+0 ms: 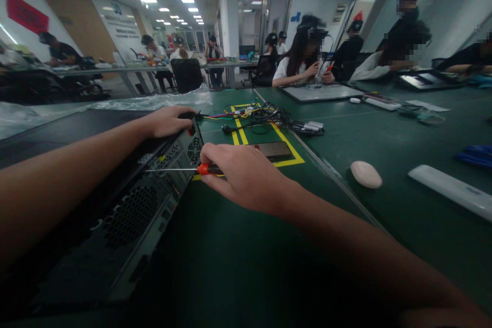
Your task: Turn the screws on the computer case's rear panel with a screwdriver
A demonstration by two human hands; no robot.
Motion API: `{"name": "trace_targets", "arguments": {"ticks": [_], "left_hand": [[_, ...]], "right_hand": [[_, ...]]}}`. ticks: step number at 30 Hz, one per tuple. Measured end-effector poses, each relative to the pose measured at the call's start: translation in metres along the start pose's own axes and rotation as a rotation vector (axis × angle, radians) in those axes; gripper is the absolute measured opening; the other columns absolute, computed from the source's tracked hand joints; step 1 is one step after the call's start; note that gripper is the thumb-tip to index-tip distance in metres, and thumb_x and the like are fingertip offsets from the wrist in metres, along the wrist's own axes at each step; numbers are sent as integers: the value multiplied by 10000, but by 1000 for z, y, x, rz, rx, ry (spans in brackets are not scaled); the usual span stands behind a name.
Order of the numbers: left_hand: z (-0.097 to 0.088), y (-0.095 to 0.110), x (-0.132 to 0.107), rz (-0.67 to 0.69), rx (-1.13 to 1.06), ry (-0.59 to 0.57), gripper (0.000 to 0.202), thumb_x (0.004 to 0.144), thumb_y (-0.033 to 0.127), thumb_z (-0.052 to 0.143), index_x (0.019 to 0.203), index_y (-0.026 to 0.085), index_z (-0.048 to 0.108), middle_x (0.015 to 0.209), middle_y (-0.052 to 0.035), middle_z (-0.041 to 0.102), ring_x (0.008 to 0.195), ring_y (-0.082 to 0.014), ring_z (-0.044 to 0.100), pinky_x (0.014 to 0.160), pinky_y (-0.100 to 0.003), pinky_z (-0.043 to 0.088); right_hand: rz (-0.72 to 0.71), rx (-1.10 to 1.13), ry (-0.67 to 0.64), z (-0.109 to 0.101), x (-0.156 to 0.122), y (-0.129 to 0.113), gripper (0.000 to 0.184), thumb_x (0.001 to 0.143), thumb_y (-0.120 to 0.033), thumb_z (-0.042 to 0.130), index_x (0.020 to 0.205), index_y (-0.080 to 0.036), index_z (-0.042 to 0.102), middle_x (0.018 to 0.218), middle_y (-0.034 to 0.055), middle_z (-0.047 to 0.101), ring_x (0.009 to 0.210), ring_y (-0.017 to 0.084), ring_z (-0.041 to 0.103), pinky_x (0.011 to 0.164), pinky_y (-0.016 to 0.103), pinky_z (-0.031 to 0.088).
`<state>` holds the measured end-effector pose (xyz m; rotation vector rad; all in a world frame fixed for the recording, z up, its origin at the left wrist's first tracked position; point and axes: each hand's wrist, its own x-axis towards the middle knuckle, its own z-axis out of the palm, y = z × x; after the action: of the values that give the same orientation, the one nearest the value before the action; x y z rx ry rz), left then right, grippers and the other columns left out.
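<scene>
A black computer case lies on its side at the left, its rear panel with vent holes and ports turned toward the right. My left hand grips the far upper corner of that case, the thumb bent over the edge and the other fingers partly hidden. In my right hand, fingers are wrapped round the handle of a screwdriver with an orange collar. Its thin metal shaft points left, and the tip is at the rear panel; whether it touches a screw I cannot tell.
Tangled cables and a dark flat box lie beyond my right hand, by yellow tape on the green table. Rightward are a pale mouse and a white bar. Clear plastic wrap lies behind the case. Other people sit across the table.
</scene>
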<state>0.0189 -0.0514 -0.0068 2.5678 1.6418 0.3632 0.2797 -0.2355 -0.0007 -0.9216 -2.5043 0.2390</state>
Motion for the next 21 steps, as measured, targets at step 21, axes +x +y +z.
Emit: {"name": "trace_targets", "arguments": {"ticks": [21], "left_hand": [[0,1,0,-13,4,4,783,740,574,480,1402,194,654,1403,-72,671,1284,-341,601,1154,-373,418]], "right_hand": [[2,-70,5,2,0,1,183,997,-333,548,1041,-169,619,1018,58,714,867,199,605,688,307,301]]}}
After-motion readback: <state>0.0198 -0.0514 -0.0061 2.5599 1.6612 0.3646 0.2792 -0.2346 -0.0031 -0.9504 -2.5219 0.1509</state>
